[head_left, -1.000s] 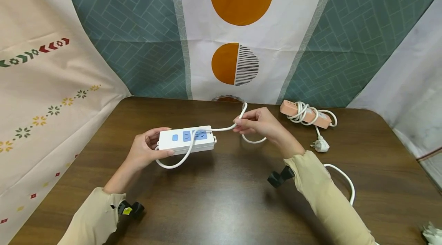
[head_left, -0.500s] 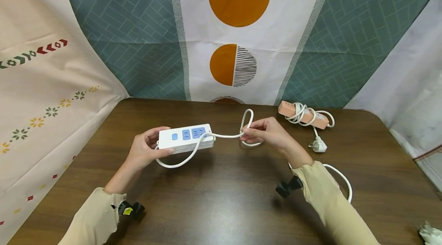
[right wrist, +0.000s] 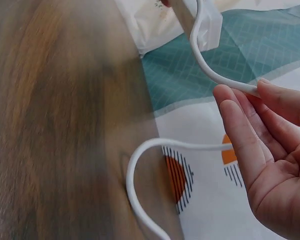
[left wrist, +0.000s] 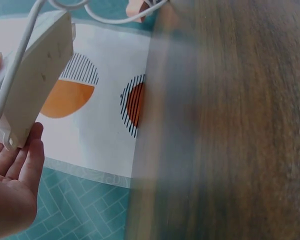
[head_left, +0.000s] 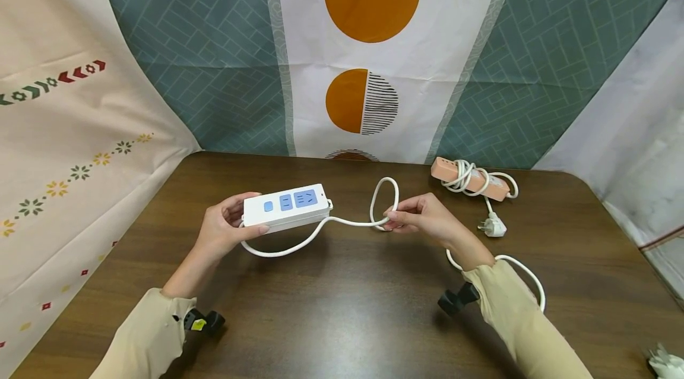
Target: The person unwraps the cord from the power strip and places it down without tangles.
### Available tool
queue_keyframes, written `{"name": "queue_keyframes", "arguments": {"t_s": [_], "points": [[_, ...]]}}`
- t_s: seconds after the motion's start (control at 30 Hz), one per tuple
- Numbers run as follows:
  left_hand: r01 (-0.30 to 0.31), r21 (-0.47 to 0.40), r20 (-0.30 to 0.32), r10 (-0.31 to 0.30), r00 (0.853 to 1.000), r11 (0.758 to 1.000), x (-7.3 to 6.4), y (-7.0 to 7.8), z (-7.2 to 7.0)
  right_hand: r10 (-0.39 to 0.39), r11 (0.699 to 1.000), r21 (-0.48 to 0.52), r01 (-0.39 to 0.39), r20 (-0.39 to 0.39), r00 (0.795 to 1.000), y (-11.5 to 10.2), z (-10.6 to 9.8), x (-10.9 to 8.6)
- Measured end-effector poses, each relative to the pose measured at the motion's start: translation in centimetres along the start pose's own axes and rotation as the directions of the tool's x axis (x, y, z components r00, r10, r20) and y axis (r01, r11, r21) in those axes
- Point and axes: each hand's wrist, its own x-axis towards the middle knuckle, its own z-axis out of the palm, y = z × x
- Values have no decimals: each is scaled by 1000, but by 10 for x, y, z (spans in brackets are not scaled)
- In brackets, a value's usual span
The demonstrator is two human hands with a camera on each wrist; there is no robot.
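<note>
My left hand (head_left: pixel 220 226) grips the left end of a white power strip (head_left: pixel 283 218) with blue sockets, thumb along its near side and fingers behind. In the left wrist view the power strip (left wrist: pixel 37 70) is seen from below, held above the table. Its white cord (head_left: pixel 299 245) leaves the left end, sags in front of the strip and runs right. There my right hand (head_left: pixel 422 218) pinches the cord between thumb and fingertips. Beyond the pinch the cord makes a standing loop. The right wrist view shows the cord (right wrist: pixel 210 75) between thumb and fingertips of the right hand (right wrist: pixel 275 150).
A pink power strip (head_left: pixel 497 188) wound with its white cord lies at the back right, its white plug (head_left: pixel 494 224) in front. More white cord lies by the right forearm. Another white plug (head_left: pixel 665 361) sits at the right front. Patterned cloth hangs behind the brown table (head_left: pixel 331 308).
My right hand has moved right and toward me, drawing the cord off the strip's top face. The loop beside it has come along. The left hand has tilted the strip slightly, raising its right end.
</note>
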Motion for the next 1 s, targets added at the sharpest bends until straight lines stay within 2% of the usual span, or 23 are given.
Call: {"name": "queue_keyframes", "arguments": {"t_s": [0.2,0.47,0.8,1.0], "points": [[4,12,16,-5,1000,1000,0,1,1,30,1000,-9,-30,2,1000,7,-8,-6],[-5,-26,52,6,999,1000,-1,3,3,69,998,2,-69,-17,997,15,-22,-15],[-14,-51,133,21,991,999,-2,4,9,155,986,74,-149,-78,985,24,-32,-18],[-42,-59,206,54,977,997,-3,4,11,221,975,57,-217,-81,972,28,-38,-16]]}}
